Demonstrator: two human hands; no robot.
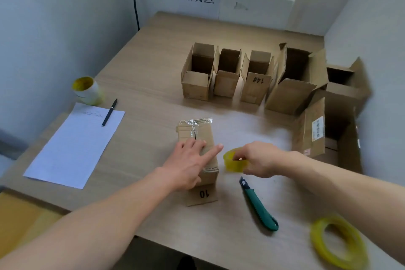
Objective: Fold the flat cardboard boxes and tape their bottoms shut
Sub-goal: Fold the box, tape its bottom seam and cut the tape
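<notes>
A small cardboard box [197, 136] stands bottom-up near the table's front middle, clear tape running along its bottom seam and a flap marked "10" lying toward me. My left hand [188, 162] presses flat on its top with straight fingers. Right beside the box, my right hand [257, 158] grips a small yellowish tape roll [234, 163] that rests on the table. A green utility knife [258, 206] lies just in front of the roll.
Several folded open boxes [228, 72] stand in a row at the back and right. A larger tape roll [338, 243] lies at the front right edge. A paper sheet [74, 144] with a pen [109, 112] and another tape roll [86, 90] sit left.
</notes>
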